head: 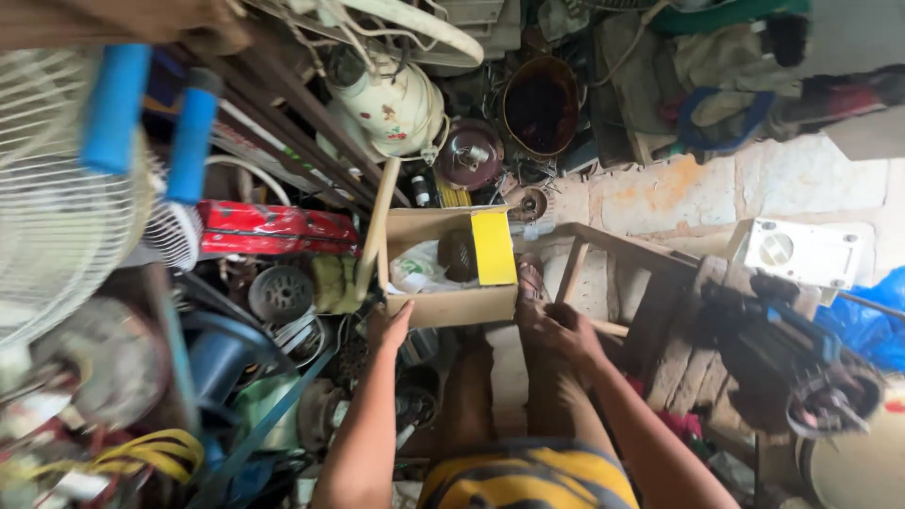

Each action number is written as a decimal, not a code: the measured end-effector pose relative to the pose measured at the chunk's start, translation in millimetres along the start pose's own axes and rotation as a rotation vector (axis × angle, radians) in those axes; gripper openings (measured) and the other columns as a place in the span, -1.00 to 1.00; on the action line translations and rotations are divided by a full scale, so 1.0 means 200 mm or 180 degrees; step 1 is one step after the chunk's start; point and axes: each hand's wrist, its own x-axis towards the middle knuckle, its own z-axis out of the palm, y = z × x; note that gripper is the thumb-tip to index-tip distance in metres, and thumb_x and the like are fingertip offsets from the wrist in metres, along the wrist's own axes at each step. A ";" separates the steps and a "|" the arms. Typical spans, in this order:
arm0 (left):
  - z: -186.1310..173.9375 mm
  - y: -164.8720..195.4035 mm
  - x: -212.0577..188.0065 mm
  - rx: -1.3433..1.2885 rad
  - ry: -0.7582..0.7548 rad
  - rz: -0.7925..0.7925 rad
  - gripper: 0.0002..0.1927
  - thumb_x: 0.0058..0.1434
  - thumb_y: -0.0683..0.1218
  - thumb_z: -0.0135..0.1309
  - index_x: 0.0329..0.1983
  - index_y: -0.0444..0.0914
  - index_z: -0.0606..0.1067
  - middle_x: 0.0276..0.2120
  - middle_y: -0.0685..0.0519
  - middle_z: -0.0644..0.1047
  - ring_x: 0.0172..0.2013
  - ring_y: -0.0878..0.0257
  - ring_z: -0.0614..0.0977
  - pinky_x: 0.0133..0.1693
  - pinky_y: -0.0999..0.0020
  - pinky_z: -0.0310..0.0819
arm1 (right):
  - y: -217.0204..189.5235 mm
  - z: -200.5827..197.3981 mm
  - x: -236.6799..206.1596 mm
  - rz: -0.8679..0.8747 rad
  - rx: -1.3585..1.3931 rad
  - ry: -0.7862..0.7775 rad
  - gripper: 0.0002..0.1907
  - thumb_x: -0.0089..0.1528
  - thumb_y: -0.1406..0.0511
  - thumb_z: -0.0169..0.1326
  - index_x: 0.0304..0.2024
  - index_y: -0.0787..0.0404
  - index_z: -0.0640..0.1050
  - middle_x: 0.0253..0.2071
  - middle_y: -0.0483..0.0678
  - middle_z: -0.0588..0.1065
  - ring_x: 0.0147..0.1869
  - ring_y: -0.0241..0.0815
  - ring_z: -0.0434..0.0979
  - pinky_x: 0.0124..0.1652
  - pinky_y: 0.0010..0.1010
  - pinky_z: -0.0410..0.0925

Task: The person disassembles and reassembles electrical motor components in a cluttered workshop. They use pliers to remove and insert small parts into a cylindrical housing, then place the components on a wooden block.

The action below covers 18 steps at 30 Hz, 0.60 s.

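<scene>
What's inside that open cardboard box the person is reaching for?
Inside the cardboard box lie a white plastic bag and a dark round object. The yellow flap and the bag cover the rest of its bottom. The left hand touches its near edge.

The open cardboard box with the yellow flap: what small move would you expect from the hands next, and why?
Probably the right hand comes across to the box's free near corner. The left hand already touches the near wall of the open cardboard box with the yellow flap, while the right rests on the person's knee. The box sits among piled clutter, so one hand alone looks unsteady.
</scene>
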 end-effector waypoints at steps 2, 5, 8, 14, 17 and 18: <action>0.05 0.04 0.09 -0.0158 0.0011 0.0177 -0.20 -0.01 0.34 0.24 0.11 -0.33 0.53 0.03 -0.23 0.60 0.05 -0.12 0.63 0.07 0.08 0.49 | -0.04 0.09 0.27 0.0736 -0.0163 0.0251 -0.35 0.19 0.09 0.20 0.26 0.27 0.47 -0.06 0.10 0.55 -0.11 -0.04 0.56 -0.15 -0.17 0.38; 0.12 0.10 0.23 -0.0071 0.0104 -0.0283 -0.14 -0.04 0.33 0.28 0.19 -0.31 0.46 0.06 -0.25 0.54 0.04 -0.17 0.58 0.02 0.04 0.45 | -0.11 0.19 0.62 -0.0250 -0.0540 0.0237 -0.13 0.11 0.15 0.44 0.26 0.41 0.26 0.06 0.02 0.43 0.09 -0.18 0.46 -0.01 -0.32 0.39; 0.16 0.14 0.37 0.0831 -0.0485 -0.1161 -0.25 0.12 0.41 0.17 0.06 -0.28 0.64 -0.02 -0.22 0.65 0.03 -0.15 0.66 0.07 0.07 0.52 | -0.12 0.24 0.85 -0.0259 0.0140 -0.0478 -0.28 0.12 0.18 0.42 0.15 0.44 0.40 -0.03 0.05 0.49 -0.01 -0.17 0.50 -0.03 -0.32 0.41; 0.23 0.04 0.46 0.0863 -0.0147 -0.0503 -0.53 0.23 0.17 0.09 0.01 -0.24 0.62 -0.05 -0.21 0.63 -0.05 -0.19 0.65 -0.03 0.03 0.53 | -0.10 0.26 0.95 -0.0509 0.0521 -0.0830 -0.43 0.14 0.26 0.35 0.13 0.34 0.46 -0.08 0.00 0.55 -0.03 -0.18 0.56 -0.02 -0.34 0.45; 0.25 -0.10 0.30 0.0761 -0.0157 -0.0334 -0.59 0.28 0.11 0.04 -0.03 -0.28 0.60 -0.08 -0.22 0.62 -0.05 -0.18 0.65 -0.04 0.03 0.53 | -0.02 0.23 0.79 -0.0272 0.1028 -0.0570 -0.24 0.09 0.35 0.32 0.29 0.17 0.29 0.04 -0.04 0.46 0.08 -0.19 0.50 0.01 -0.28 0.45; 0.25 -0.12 0.24 0.0808 -0.0210 -0.0166 -0.60 0.31 0.12 0.01 -0.02 -0.26 0.60 -0.06 -0.20 0.63 -0.02 -0.15 0.65 0.01 0.07 0.52 | -0.01 0.18 0.73 -0.0457 0.0770 -0.0505 -0.21 0.12 0.36 0.31 0.35 0.18 0.27 0.11 -0.01 0.44 0.15 -0.16 0.46 0.08 -0.28 0.39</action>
